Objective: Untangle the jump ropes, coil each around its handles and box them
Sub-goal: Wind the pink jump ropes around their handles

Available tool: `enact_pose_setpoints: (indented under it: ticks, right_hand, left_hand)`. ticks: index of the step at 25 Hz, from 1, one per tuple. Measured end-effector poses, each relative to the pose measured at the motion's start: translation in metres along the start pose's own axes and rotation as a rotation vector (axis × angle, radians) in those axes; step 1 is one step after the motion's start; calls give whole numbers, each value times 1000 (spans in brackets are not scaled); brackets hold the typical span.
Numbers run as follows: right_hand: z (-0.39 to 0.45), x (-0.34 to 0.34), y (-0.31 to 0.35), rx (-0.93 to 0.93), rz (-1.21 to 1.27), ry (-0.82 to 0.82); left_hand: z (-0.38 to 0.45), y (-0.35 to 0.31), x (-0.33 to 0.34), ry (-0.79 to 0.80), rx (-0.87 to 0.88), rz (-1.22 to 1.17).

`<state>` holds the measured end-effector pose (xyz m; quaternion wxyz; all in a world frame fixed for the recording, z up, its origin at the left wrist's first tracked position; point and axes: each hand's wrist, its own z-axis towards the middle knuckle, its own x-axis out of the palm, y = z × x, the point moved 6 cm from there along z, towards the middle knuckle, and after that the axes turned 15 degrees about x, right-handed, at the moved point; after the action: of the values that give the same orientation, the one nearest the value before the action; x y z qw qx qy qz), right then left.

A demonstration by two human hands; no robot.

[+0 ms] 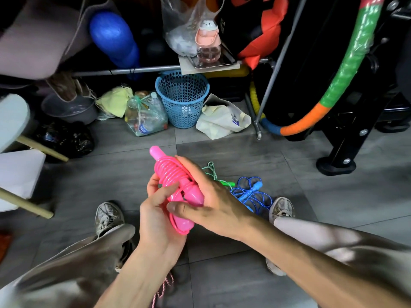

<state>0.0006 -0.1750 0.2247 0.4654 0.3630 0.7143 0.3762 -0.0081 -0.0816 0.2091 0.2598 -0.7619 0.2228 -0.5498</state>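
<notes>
A pink jump rope [170,172] is coiled around its two pink handles, held up over the grey tiled floor. My left hand [156,215] grips the bundle from below, fingers curled round the lower handle and a loose loop. My right hand [206,201] wraps over the handles from the right, thumb across the front. On the floor behind my right hand lie a blue jump rope [252,192] in a loose tangle and a green-and-white cord [213,172] with a green handle. A pink-and-white twisted rope [163,290] trails on the floor under my left forearm.
A blue mesh basket [182,96], a bag of plastic bottles [145,114], a cream cloth bag [222,118] and a black bag [64,138] crowd the far floor. A striped hoop [338,85] leans on a black stand at right. My shoes flank the ropes.
</notes>
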Motion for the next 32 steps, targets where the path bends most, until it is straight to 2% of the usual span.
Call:
enact_pose_setpoints:
  ticks: [4,6,8,10,13,14,15,16,19,21,23,26,28,31,32]
  right_hand:
    - [-1,-15,-2,-6,49,-106]
    - [0,-23,-2,-3,68,-114]
    - [2,-31,-2,12,120,-112]
    - [4,-41,-4,52,129,-77]
    - [4,-48,-4,124,102,60]
    - [2,-48,-2,130,59,115]
    - [1,-47,0,129,-9,172]
    - [-2,-46,2,127,-97,228]
    - [-10,-47,5,144,-354,366]
    - [-16,-48,6,143,-409,429]
    - [-20,-48,10,100,-396,468]
    - [-16,-59,13,55,-295,498]
    - [-12,-66,13,62,-193,514]
    - [-11,-71,14,44,-76,500]
    - [-10,-71,13,80,31,520]
  left_hand:
    - [3,0,3,112,-6,174]
    - [4,-2,4,143,-24,320]
    - [8,-14,3,249,3,559]
    - [12,-31,4,425,205,994]
    - [10,-54,7,491,681,1609]
    - [10,-52,9,574,804,1761]
    - [11,-46,9,698,851,1860]
    - [11,-38,10,821,804,1900]
    - [8,-22,5,975,524,1854]
    - [5,-15,1,1033,323,1814]
    - [0,-9,2,1119,207,1738]
    - [-12,-2,8,1244,117,1423]
    - [-20,-1,12,1294,135,1257]
    - [-21,0,13,1299,125,1151]
    - [-21,-1,12,1281,112,1115]
